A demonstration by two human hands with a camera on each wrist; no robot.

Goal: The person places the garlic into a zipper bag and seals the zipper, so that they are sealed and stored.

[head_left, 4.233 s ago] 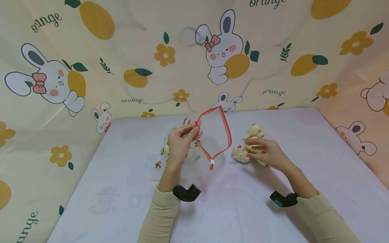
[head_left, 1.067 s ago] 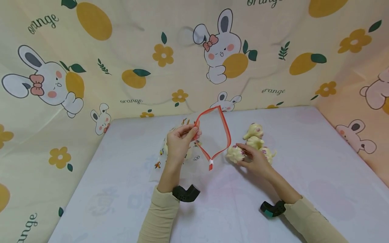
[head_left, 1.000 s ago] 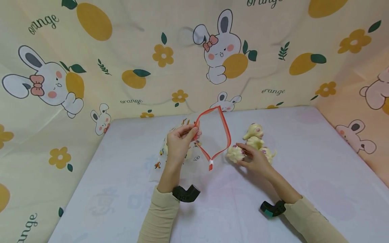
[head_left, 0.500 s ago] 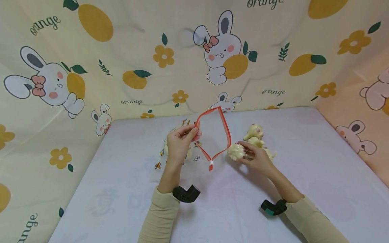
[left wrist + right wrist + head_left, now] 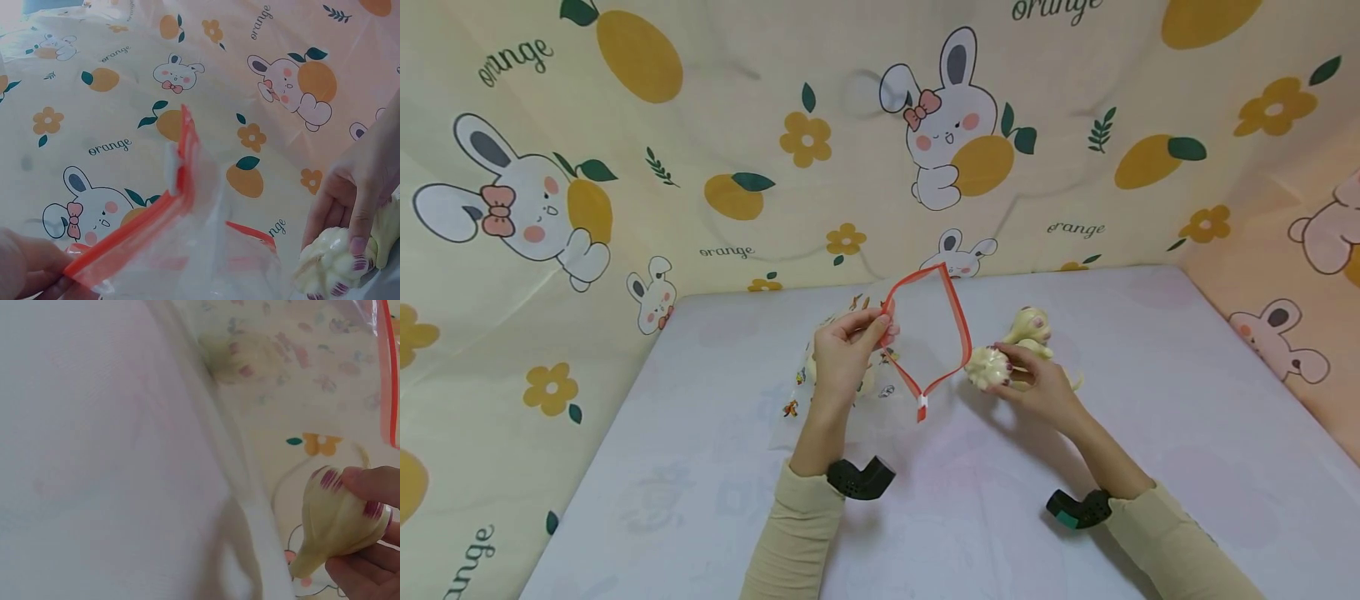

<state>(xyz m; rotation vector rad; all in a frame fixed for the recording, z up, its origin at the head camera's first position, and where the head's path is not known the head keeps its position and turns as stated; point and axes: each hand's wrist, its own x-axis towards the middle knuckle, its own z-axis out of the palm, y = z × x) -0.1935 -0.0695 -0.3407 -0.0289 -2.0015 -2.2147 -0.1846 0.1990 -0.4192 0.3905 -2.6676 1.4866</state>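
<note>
Head: backdrop cloth (image 5: 865, 179) reads "orange" five times, two clipped by frame edge; left hand (image 5: 847, 350) pinches the rim of one zip bag (image 5: 960, 321), mouth spread open above desk (image 5: 700, 483), right hand (image 5: 1041, 387) grips one garlic bulb (image 5: 988, 369) near it, two other bulbs (image 5: 1028, 323) and a third's stem tip (image 5: 1079, 381) behind. Left wrist: one white slider (image 5: 171, 169) on the bag, "orange" on cloth again, held bulb lower right. Right wrist: thumb and fingers round that bulb, one blurred bulb (image 5: 244, 359) seen through the bag.
</note>
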